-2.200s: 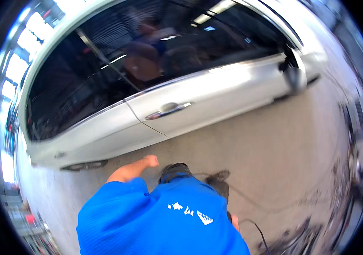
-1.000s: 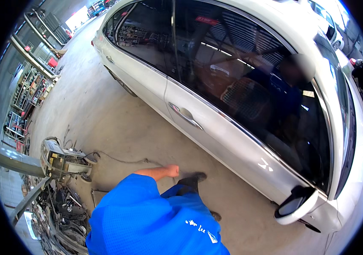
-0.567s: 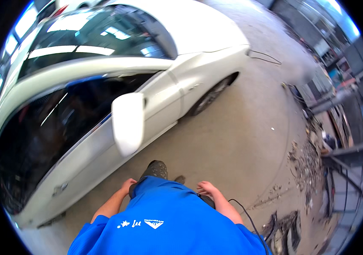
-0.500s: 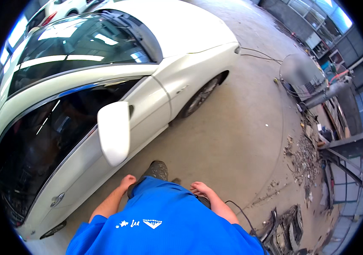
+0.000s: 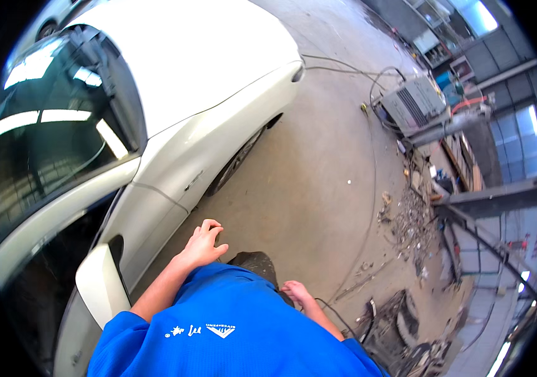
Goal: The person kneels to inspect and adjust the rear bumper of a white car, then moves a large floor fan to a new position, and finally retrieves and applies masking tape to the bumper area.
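Note:
My left hand [image 5: 202,244] is raised in front of my body, beside the white car [image 5: 199,47]. Its thumb and fingers are bent and apart, and I see nothing held between them. The car's side mirror [image 5: 100,286] juts out to the left of my left forearm. Low by my right side hangs my right hand [image 5: 295,293], its fingers loosely bent and apart. Nothing shows in it, though part of it is hard to make out. Neither hand touches the car.
The front wheel [image 5: 238,162] sits under the fender ahead. A grey box-shaped machine [image 5: 413,103] with cables stands at the right. Cables [image 5: 344,68] cross the floor. Rubble [image 5: 413,235] and dark scrap parts [image 5: 397,327] lie to the right, near a metal beam [image 5: 501,196].
My left hand has risen forward from my side. The view has swung, so the car sits farther left and its mirror is lower. My right hand stays low by my side.

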Available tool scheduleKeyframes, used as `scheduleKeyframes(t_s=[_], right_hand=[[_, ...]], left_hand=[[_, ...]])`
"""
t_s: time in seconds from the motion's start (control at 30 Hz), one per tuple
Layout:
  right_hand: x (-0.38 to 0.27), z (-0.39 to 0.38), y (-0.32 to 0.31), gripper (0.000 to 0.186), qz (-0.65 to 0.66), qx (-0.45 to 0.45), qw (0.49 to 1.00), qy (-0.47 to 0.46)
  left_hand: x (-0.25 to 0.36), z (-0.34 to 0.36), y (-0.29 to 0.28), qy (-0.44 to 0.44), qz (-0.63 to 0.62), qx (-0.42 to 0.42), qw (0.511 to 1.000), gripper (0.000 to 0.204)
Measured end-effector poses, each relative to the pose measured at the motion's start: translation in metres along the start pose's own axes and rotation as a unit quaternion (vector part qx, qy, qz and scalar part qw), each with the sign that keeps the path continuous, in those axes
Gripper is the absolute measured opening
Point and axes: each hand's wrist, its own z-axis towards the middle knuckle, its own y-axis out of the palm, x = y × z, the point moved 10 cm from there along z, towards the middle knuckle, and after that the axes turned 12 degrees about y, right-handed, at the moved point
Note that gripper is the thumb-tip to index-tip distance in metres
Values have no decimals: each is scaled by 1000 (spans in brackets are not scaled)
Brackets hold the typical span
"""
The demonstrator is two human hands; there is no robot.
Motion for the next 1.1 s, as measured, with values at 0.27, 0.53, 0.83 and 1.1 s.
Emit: scheduleKeyframes(t_s=[0.27,0.53,0.83,1.1], right_hand=[[-5,76,-63,29,98,7,994,-47],[-60,121,-194,26,-61,57,996,-16],[-296,149,-324,14,178,6,984,-29],[-506,174,-409,21,30,38,998,-25]], left_hand=[[93,182,40,158,31,-179,971,47],[13,346,106,-160,-212,-160,951,26],[-53,381,106,-242,-101,-222,939,86],[-65,596,85,-213,-40,-210,953,94]])
